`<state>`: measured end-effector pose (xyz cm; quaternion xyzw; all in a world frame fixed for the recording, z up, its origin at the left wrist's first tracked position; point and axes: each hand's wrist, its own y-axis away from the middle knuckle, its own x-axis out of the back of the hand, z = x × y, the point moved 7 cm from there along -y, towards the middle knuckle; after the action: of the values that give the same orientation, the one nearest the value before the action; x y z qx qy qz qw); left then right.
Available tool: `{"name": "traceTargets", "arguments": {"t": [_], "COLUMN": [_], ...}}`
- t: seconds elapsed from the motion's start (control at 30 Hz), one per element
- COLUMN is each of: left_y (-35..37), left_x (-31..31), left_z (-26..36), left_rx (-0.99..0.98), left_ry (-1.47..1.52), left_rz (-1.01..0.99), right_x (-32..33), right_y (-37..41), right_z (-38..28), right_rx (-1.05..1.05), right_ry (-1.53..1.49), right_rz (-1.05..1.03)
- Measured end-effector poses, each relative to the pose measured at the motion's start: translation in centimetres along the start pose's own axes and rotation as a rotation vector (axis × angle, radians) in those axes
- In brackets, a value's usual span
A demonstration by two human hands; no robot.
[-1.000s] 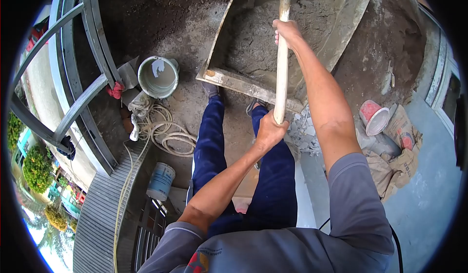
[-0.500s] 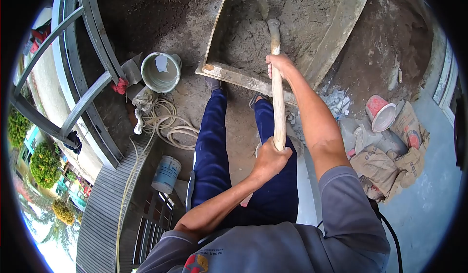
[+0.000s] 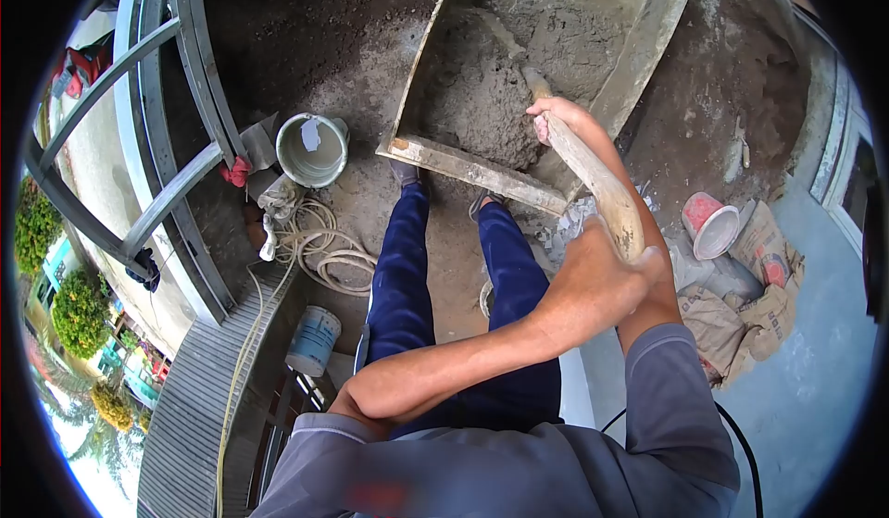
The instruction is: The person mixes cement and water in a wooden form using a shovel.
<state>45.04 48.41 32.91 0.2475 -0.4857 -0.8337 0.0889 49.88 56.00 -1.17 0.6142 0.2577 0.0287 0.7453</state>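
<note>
My left hand (image 3: 597, 273) is closed around the butt end of a hoe's pale wooden handle (image 3: 597, 175), out to the right of my legs. Farther up the handle, my right hand (image 3: 560, 115) grips it near the head end. The handle slants up and left into wet grey mortar (image 3: 472, 101). The hoe's head is coated in mortar, and part of it is hidden. A wooden-sided mixing trough (image 3: 482, 174) holds the mortar in front of my feet.
A bucket of water (image 3: 313, 150) stands left of the trough, near a coiled hose (image 3: 338, 259) and a blue-white pail (image 3: 314, 340). On the right lie a red bucket (image 3: 711, 224) and torn cement bags (image 3: 741, 324). Metal framing (image 3: 171, 194) rises at left.
My left hand has swung right and upward with the handle's butt. My right hand has shifted slightly right, and the handle now slants more. The hoe's head has moved slightly down in the view.
</note>
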Motion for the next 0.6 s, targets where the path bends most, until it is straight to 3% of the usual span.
{"name": "traceTargets", "arguments": {"t": [0.17,0.23,0.3,0.37,0.43,0.5,0.6], "left_y": [7.7,10.8,12.0,9.9,4.5,-0.5,-6.3], "left_x": [-0.1,1.8,6.8,13.9,20.3,23.9,25.9], "left_z": [0.0,-3.1,-8.9,-16.7,-23.5,-27.1,-32.1], "left_rx": [-0.075,0.141,0.129,0.132,-0.025,0.020,-0.003], "left_ry": [-0.154,-0.247,-0.469,-0.621,-0.928,-0.989,-0.975], "left_rz": [-0.061,-0.229,-0.225,-0.014,0.168,0.325,0.388], "right_x": [-1.6,-2.9,-4.2,-5.8,-6.1,-6.3,-5.9], "right_y": [7.5,10.6,11.7,10.0,6.9,6.1,6.3], "right_z": [0.5,2.0,4.0,6.1,6.9,6.8,6.9], "right_rx": [0.169,0.269,0.387,0.507,0.582,0.708,0.900], "right_ry": [-0.046,-0.149,-0.247,-0.331,-0.392,-0.406,-0.368], "right_rz": [0.052,0.148,0.307,0.337,0.369,0.382,0.429]}}
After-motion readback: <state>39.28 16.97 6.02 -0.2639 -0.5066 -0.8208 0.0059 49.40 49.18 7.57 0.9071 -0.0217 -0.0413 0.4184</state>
